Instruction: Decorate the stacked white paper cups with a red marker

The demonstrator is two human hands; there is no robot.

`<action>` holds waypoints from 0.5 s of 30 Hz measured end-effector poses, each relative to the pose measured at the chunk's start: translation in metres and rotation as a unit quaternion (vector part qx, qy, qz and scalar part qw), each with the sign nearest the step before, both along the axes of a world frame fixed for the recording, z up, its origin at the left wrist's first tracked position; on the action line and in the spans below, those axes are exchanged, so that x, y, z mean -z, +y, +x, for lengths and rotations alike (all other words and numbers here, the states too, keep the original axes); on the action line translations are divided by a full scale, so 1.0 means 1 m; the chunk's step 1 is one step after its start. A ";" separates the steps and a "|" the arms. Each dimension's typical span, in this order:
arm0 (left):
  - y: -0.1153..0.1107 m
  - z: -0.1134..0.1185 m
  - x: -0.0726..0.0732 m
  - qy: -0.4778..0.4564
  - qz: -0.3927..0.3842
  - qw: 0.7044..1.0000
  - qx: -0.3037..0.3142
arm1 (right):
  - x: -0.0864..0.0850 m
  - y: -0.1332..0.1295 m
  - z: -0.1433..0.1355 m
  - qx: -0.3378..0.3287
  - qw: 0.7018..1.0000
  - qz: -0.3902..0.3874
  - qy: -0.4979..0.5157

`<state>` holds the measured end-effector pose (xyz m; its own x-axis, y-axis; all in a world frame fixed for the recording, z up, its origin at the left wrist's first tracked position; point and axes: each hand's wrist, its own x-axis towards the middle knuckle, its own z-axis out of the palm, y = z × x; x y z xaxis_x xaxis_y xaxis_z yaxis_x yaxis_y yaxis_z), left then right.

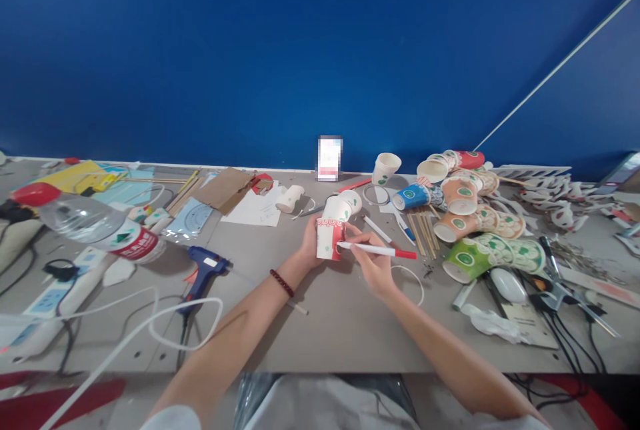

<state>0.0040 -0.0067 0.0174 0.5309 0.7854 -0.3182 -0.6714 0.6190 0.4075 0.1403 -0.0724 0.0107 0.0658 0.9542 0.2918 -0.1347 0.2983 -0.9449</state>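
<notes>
Near the middle of the table my left hand (pixel 311 238) is wrapped round the side of a white paper cup (pixel 327 243) with a red pattern. My right hand (pixel 374 263) pinches a white marker pen (pixel 373 249) with a red end. The pen's tip reaches the red area on the cup's right side; whether it touches cannot be made out. Just behind the held cup are further white cups (pixel 353 201) with green marks, partly hidden by it. A loose white pen (pixel 376 229) lies beyond my right hand.
To the left are a blue glue gun (pixel 205 273), a large plastic bottle (pixel 95 223), cardboard (pixel 223 190) and a power strip (pixel 65 300). A propped phone (pixel 329 158) stands against the blue wall. Several paper cups (pixel 460 195), wooden sticks (pixel 424 233) and cables crowd the right.
</notes>
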 end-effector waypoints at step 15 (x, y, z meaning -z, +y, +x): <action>0.002 -0.001 0.002 0.040 -0.022 0.998 -0.039 | 0.000 -0.004 -0.001 -0.015 0.999 -0.024 -0.018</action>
<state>0.0026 -0.0045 0.0156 0.4404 0.8074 -0.3926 -0.6850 0.5849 0.4345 0.1390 -0.0760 0.0103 0.0264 0.9687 0.2468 -0.1080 0.2482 -0.9627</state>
